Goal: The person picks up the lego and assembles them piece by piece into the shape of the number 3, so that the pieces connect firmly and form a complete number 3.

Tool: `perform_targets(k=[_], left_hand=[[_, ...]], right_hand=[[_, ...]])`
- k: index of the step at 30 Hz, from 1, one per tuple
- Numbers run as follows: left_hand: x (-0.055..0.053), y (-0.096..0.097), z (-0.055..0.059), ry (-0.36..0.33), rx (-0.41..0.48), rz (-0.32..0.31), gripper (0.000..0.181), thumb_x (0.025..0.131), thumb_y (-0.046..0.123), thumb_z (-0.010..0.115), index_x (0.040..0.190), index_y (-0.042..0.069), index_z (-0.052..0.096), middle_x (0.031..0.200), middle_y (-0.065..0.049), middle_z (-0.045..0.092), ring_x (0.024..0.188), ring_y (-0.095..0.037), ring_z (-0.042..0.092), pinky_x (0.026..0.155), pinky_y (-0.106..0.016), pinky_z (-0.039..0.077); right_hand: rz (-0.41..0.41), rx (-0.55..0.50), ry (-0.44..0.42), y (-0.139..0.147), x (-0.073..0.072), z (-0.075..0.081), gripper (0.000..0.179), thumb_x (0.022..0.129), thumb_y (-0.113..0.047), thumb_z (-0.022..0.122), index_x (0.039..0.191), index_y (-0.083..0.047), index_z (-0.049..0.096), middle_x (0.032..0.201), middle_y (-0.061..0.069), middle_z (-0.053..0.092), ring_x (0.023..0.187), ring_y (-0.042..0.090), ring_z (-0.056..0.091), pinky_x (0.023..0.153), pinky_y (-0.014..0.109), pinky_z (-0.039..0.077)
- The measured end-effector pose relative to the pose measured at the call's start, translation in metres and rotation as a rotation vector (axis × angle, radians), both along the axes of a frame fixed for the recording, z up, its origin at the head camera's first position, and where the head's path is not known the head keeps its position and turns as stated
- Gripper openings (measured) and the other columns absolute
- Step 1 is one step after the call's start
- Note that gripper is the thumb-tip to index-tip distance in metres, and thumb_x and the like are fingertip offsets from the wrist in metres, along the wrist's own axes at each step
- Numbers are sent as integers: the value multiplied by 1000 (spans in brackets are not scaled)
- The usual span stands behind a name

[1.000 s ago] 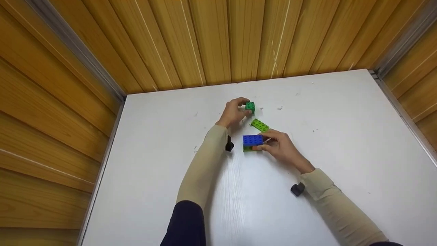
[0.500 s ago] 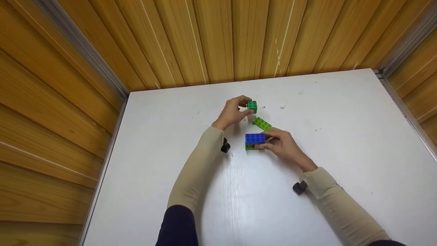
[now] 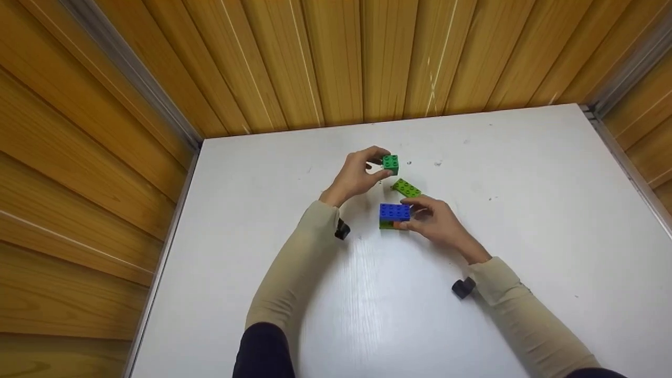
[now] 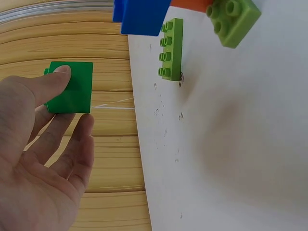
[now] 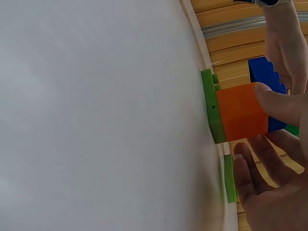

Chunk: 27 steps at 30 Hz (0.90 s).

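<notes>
My left hand (image 3: 354, 176) pinches a green building block (image 3: 390, 164) between thumb and fingers, raised over the table; in the left wrist view the thumb lies on the block's (image 4: 72, 89) side. My right hand (image 3: 438, 223) grips a small stack by its right end. The stack has a light green plate (image 5: 214, 106) at the bottom, an orange block (image 5: 243, 111) on it and a blue block (image 3: 395, 211) on top. The blue block overhangs to the left, leaving studs of the plate bare below. Behind the stack lies a loose light green plate (image 3: 406, 187), studs up.
The blocks are on a white table (image 3: 252, 252) with small dark marks on its surface. Wood-patterned panels (image 3: 336, 63) rise behind its far edge and along the sides. A black wrist camera (image 3: 342, 230) sits at the left cuff, another (image 3: 463, 287) at the right.
The left forearm has swung a little to the left, its hand still holding the green block near the same spot. The right hand keeps its grip on the stack. The whole head view has shifted slightly.
</notes>
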State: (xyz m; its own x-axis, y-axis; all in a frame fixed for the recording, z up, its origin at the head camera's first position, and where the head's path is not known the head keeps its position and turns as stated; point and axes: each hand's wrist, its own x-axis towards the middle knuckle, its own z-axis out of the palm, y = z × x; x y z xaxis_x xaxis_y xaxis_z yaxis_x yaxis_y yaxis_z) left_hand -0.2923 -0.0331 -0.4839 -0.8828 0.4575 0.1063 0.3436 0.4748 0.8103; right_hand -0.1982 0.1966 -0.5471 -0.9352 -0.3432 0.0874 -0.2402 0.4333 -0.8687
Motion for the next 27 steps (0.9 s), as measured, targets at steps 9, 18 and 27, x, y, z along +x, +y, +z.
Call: perform_targets(k=[9,18,27], left_hand=[[10,-6,1,50,9,-27,42,93,27,73,131,16,61,122,4,67,115,-16,62,100,-39,50],[22,-13,7,59,28,-49,40,93,29,73,131,18,62,120,5,69,115,-16,63,100,-38,50],[34,-18,5,91,51,-73,42,92,30,73,130,18,63,118,7,69,112,-19,65,97,-38,52]], right_hand=[[10,-17,-23,-5,4,6,52,83,-17,83,129,-4,65,120,16,67,106,33,61,96,55,50],[17,-39,-46,-5,0,0,43,84,-28,83,122,-12,70,111,6,70,100,23,65,93,47,53],[27,-92,-129,-1,-6,-1,44,83,-29,84,121,-12,71,112,6,71,103,25,66,91,33,53]])
